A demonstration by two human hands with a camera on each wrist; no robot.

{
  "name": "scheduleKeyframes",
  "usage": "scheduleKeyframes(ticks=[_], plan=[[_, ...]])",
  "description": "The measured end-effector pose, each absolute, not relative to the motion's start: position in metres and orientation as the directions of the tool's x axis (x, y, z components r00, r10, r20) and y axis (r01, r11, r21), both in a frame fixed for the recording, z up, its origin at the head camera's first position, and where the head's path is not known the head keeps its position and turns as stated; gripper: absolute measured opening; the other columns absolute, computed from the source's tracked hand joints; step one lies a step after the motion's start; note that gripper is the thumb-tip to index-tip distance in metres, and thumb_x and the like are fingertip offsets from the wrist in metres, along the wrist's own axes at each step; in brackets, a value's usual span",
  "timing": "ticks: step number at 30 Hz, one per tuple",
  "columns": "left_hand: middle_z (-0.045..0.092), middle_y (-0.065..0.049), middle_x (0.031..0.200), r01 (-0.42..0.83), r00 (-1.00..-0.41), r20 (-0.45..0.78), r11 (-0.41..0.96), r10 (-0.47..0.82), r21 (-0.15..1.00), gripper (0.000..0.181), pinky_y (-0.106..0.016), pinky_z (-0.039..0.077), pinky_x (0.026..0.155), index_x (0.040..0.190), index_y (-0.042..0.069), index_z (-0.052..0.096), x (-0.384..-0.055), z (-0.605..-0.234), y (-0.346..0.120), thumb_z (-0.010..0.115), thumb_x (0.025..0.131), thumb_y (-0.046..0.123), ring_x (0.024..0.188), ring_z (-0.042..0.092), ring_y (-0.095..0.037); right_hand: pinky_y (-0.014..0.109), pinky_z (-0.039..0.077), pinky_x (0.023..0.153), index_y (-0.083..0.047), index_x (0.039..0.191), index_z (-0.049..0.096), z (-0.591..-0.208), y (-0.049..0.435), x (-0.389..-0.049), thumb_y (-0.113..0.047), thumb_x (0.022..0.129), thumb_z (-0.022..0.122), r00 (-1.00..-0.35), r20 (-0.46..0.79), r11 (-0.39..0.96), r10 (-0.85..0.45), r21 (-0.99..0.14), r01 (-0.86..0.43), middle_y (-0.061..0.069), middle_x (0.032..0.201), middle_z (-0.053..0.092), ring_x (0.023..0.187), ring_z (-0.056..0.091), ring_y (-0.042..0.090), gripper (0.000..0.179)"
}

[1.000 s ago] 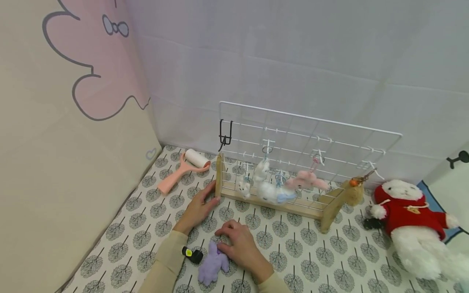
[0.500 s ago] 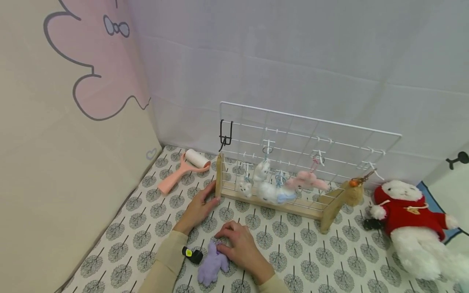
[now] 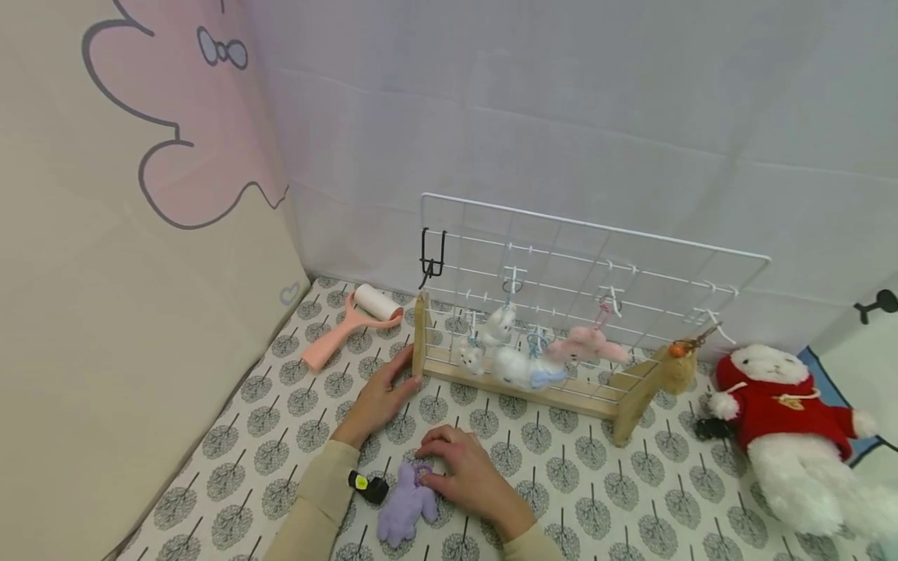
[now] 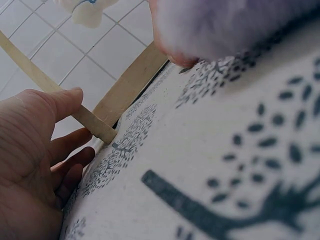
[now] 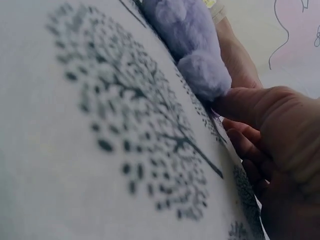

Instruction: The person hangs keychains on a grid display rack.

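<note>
My left hand (image 3: pixel 380 399) holds the wooden end post (image 4: pixel 42 75) of a white wire rack (image 3: pixel 582 218), thumb on one side and fingers round the other, as the left wrist view shows. A small purple plush keychain (image 3: pixel 404 508) lies on the patterned cloth. Right beside it, my right hand (image 3: pixel 466 477) has relaxed, bent fingers, the thumb (image 5: pixel 240 105) touching the plush's top end near its purple ring (image 3: pixel 422 472). In the head view, index finger and thumb stand apart around this ring.
Several small plush keychains, including a pink one (image 3: pixel 588 345), hang on the rack's hooks. A black hook (image 3: pixel 432 261) hangs at its left. An orange-pink lint roller (image 3: pixel 344 331) lies at the left. A white plush in a red hoodie (image 3: pixel 786 409) lies at the right.
My right hand has shifted slightly right, and the purple ring shows more between thumb and index finger. The left hand stays on the post; a small hanging plush has swung slightly right.
</note>
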State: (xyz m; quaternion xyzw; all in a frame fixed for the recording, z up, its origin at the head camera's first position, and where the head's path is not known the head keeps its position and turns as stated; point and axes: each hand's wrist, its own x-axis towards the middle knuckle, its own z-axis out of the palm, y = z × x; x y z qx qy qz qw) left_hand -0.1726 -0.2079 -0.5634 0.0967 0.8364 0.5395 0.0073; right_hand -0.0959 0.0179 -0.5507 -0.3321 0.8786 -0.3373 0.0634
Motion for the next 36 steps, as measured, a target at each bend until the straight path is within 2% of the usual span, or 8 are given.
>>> scheduleKeyframes(ticks=[6, 13, 17, 21, 24, 28, 31, 36], plan=[[0.049, -0.007, 0.162, 0.149, -0.982, 0.090, 0.390, 0.167, 0.909, 0.068, -0.059, 0.027, 0.126, 0.167, 0.030, 0.034, -0.173, -0.563, -0.208, 0.065, 0.106, 0.036, 0.153, 0.040, -0.032, 0.048, 0.048, 0.105, -0.020, 0.101, 0.078, -0.549, 0.017, -0.097, -0.027, 0.089, 0.084, -0.757, 0.145, 0.547, -0.637, -0.608, -0.576, -0.004, 0.126, 0.067, 0.119, 0.062, 0.021, 0.016], [0.049, -0.007, 0.162, 0.142, -0.983, 0.086, 0.384, 0.159, 0.912, 0.068, -0.060, 0.026, 0.126, 0.167, 0.031, 0.034, -0.173, -0.565, -0.208, 0.065, 0.106, 0.036, 0.153, 0.039, -0.032, 0.045, 0.050, 0.101, -0.017, 0.093, 0.075, -0.547, 0.016, -0.095, -0.024, 0.086, 0.086, -0.760, 0.183, 0.543, -0.623, -0.598, -0.590, -0.002, 0.123, 0.069, 0.114, 0.064, 0.022, 0.015], [0.049, -0.007, 0.163, 0.139, -0.984, 0.086, 0.377, 0.155, 0.916, 0.069, -0.060, 0.024, 0.127, 0.167, 0.030, 0.035, -0.173, -0.566, -0.208, 0.066, 0.106, 0.036, 0.154, 0.038, -0.033, 0.036, 0.050, 0.093, -0.020, 0.088, 0.070, -0.547, 0.016, -0.094, -0.026, 0.086, 0.087, -0.779, 0.163, 0.560, -0.606, -0.608, -0.563, -0.007, 0.110, 0.067, 0.102, 0.062, 0.013, 0.018], [0.046, -0.007, 0.164, 0.129, -0.986, 0.076, 0.383, 0.151, 0.915, 0.070, -0.059, 0.023, 0.127, 0.167, 0.030, 0.034, -0.173, -0.565, -0.208, 0.066, 0.105, 0.037, 0.154, 0.037, -0.033, 0.026, 0.047, 0.082, -0.022, 0.085, 0.069, -0.549, 0.019, -0.092, -0.028, 0.086, 0.087, -0.781, 0.169, 0.565, -0.601, -0.602, -0.564, -0.015, 0.093, 0.060, 0.086, 0.052, 0.001, 0.019], [0.045, -0.008, 0.165, 0.125, -0.986, 0.070, 0.390, 0.151, 0.912, 0.071, -0.060, 0.022, 0.127, 0.167, 0.029, 0.033, -0.173, -0.565, -0.208, 0.066, 0.105, 0.037, 0.155, 0.036, -0.034, 0.020, 0.047, 0.071, -0.021, 0.084, 0.069, -0.548, 0.022, -0.091, -0.027, 0.088, 0.085, -0.785, 0.143, 0.531, -0.603, -0.663, -0.529, -0.017, 0.082, 0.058, 0.074, 0.050, -0.003, 0.017], [0.045, -0.005, 0.165, 0.114, -0.986, 0.059, 0.380, 0.154, 0.918, 0.070, -0.059, 0.022, 0.128, 0.167, 0.032, 0.033, -0.173, -0.565, -0.208, 0.065, 0.106, 0.035, 0.155, 0.037, -0.031, 0.018, 0.049, 0.059, -0.023, 0.085, 0.070, -0.540, 0.026, -0.090, -0.025, 0.092, 0.082, -0.807, 0.038, 0.483, -0.589, -0.784, -0.389, -0.018, 0.073, 0.058, 0.064, 0.050, -0.003, 0.014], [0.046, -0.003, 0.164, 0.106, -0.986, 0.051, 0.363, 0.158, 0.926, 0.069, -0.057, 0.023, 0.128, 0.167, 0.035, 0.033, -0.173, -0.564, -0.208, 0.065, 0.106, 0.033, 0.154, 0.038, -0.028, 0.020, 0.052, 0.060, -0.024, 0.087, 0.071, -0.534, 0.029, -0.090, -0.026, 0.094, 0.080, -0.820, -0.007, 0.480, -0.572, -0.814, -0.328, -0.017, 0.073, 0.061, 0.064, 0.053, -0.002, 0.011], [0.046, -0.004, 0.164, 0.126, -0.984, 0.069, 0.363, 0.165, 0.923, 0.068, -0.057, 0.024, 0.128, 0.167, 0.033, 0.034, -0.173, -0.565, -0.208, 0.064, 0.106, 0.033, 0.154, 0.038, -0.029, 0.021, 0.055, 0.063, -0.021, 0.091, 0.073, -0.524, 0.030, -0.090, -0.026, 0.098, 0.076, -0.831, 0.006, 0.471, -0.556, -0.821, -0.321, -0.009, 0.078, 0.069, 0.067, 0.057, 0.000, 0.008]])
